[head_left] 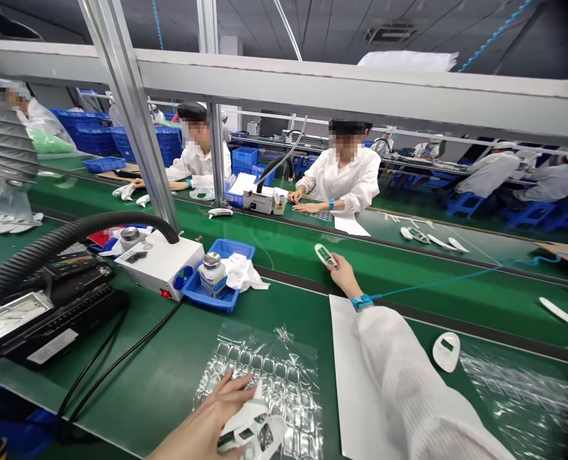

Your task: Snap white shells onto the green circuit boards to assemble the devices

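My right hand [345,276] reaches out over the green conveyor strip and grips the near end of a long white plastic housing [322,255] with a green circuit board in it. A blue wrist strap and cord are on that wrist. At the bottom, my left hand [211,412] has its thumb and fingers about white plastic shells [255,427] with rounded openings; where they meet the palm is hidden. Beneath them lies a clear blister tray [288,390]. White paper [338,377] is under my right sleeve. Further right rests a white shell with a dark window [446,351].
A blue tray [211,303] holds a metal-capped bottle [212,271] and white tissue. Beside it are a white box [156,259] with a black hose and a black device [53,313]. Co-workers sit across the conveyor [274,246]. A metal post [130,115] rises at left.
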A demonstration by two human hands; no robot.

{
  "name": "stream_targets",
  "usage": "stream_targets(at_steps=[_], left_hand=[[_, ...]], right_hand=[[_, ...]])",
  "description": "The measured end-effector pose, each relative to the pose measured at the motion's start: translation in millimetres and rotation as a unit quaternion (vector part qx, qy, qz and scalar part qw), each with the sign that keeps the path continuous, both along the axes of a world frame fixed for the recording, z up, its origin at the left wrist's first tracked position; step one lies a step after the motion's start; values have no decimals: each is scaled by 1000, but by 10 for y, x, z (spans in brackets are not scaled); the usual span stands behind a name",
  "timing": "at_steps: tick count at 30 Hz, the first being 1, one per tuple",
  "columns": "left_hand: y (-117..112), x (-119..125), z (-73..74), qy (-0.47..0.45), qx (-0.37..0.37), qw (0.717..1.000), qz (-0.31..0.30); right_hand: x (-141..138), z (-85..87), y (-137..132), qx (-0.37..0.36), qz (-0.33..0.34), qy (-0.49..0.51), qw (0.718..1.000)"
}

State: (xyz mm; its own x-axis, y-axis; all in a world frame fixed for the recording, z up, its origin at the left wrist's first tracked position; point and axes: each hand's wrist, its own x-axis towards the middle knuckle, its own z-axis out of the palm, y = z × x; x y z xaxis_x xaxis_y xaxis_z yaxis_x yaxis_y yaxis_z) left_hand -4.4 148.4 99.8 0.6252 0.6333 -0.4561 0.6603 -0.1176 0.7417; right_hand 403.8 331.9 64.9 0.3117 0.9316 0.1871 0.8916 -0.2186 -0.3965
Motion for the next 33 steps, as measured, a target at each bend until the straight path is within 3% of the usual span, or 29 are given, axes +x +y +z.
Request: stream_targets(at_steps=[3, 5, 10, 14, 17, 23, 28, 33], left_hand=[[18, -58, -34, 0, -14, 1000, -4], [14, -116, -40, 1, -13, 1000, 6], [-63, -242, -91, -21, -8, 997, 70], [-129, -248, -134, -31, 15, 996, 88], [-151, -213, -73, -30, 32, 995, 91], [-220, -130, 74, -51, 38, 989, 131], [-333, -62, 19, -70, 26, 977, 199], [-360, -16, -5, -101, 25, 972, 209]], right_hand=[[-203, 28, -75, -4, 142, 6, 990], [-345, 75, -206, 3, 196, 4, 981], [-749, 178, -950, 40, 224, 12, 974], [-1190, 77, -1731, 7, 264, 91, 960], [-1429, -25, -2055, -4, 229, 123, 966], [-1529, -95, -2077, 20, 166, 155, 974], [-1605, -114, -2209, 63, 161, 149, 974], [-1646, -81, -2337, 126, 140, 185, 964]])
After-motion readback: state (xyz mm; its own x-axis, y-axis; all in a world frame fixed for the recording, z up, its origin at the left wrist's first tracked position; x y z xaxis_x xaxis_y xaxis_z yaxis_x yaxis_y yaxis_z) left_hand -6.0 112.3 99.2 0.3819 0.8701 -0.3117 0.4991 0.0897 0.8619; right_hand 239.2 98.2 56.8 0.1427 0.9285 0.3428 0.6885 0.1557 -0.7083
